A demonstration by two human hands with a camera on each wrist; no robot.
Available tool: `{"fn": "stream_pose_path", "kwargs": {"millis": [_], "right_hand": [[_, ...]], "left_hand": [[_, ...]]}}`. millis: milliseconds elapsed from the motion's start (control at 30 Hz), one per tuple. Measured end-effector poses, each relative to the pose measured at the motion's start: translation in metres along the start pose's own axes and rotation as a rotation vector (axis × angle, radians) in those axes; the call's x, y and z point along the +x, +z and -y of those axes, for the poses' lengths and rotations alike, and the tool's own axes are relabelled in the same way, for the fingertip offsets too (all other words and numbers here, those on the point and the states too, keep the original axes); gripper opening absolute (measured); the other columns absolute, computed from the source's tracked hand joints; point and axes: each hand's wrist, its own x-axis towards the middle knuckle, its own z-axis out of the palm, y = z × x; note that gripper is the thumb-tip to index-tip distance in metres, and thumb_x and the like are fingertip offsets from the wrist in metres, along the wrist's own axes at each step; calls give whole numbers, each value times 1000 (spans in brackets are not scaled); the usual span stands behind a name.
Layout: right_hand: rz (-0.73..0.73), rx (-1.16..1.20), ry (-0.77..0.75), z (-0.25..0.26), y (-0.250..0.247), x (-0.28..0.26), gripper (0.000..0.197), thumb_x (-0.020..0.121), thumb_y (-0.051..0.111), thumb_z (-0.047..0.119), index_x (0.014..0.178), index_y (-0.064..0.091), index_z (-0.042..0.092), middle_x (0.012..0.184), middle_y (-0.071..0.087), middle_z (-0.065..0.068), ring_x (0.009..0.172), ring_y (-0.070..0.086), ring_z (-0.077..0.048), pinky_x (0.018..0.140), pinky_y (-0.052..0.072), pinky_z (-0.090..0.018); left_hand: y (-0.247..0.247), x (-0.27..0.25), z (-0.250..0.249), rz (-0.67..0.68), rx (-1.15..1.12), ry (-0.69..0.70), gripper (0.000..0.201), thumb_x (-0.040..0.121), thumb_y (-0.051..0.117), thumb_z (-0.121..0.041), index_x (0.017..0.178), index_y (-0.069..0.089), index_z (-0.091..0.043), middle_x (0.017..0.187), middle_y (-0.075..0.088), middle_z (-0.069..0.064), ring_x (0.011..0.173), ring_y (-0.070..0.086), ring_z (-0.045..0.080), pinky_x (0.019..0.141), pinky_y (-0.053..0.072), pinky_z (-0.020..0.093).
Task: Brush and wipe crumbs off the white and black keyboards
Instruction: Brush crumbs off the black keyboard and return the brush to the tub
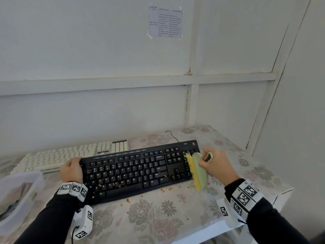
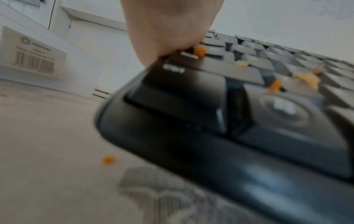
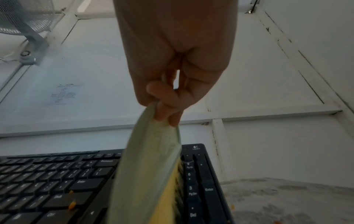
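The black keyboard (image 1: 139, 170) lies near on the floral tabletop (image 1: 158, 217), the white keyboard (image 1: 70, 155) just behind it to the left. The right hand (image 1: 217, 163) grips a green brush (image 1: 199, 170), yellow bristles on the number pad; the left hand (image 1: 71, 170) holds the keyboard's left end. Orange crumbs (image 1: 116, 184) remain on the lower keys and tabletop — brushing looks partway, with wiping and the white keyboard probably left.

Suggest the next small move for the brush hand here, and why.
Probably sweep the brush leftward across the black keyboard: the right hand has it on the number pad, orange crumbs lie on the keys, and the left hand steadies the far end.
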Motion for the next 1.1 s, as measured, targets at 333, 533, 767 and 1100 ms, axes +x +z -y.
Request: {"fn": "stream_pose_path", "kwargs": {"millis": [333, 533, 767, 1100], "right_hand": [[-156, 36, -135, 2, 5, 8, 37, 81, 65, 3, 58, 45, 25, 55, 51, 0, 48, 48, -16, 47, 42, -19], [-82, 24, -23, -6, -11, 7, 27, 77, 63, 1, 58, 49, 15, 54, 51, -6, 47, 43, -12, 44, 43, -27], [-170, 137, -86, 3, -2, 13, 21, 77, 74, 12, 83, 53, 13, 66, 56, 5, 51, 52, -3, 46, 40, -8], [185, -59, 308, -19, 10, 8, 22, 84, 53, 10, 103, 60, 1, 70, 52, -10, 57, 46, -17, 51, 38, -22]], "left_hand": [[1, -8, -7, -27, 35, 37, 16, 89, 48, -13, 84, 58, -1, 49, 52, -4, 57, 40, 14, 55, 32, 25], [0, -12, -9, -25, 64, 54, 18, 90, 46, -13, 84, 57, -1, 61, 45, 6, 63, 42, 23, 54, 31, 28], [1, -14, -12, -47, 36, 35, 17, 90, 47, -13, 79, 58, -4, 55, 49, 0, 58, 41, 18, 52, 36, 21], [1, -12, -9, -38, 20, 47, 15, 89, 47, -11, 84, 58, -2, 35, 49, -21, 56, 39, 11, 41, 31, 10]]}}
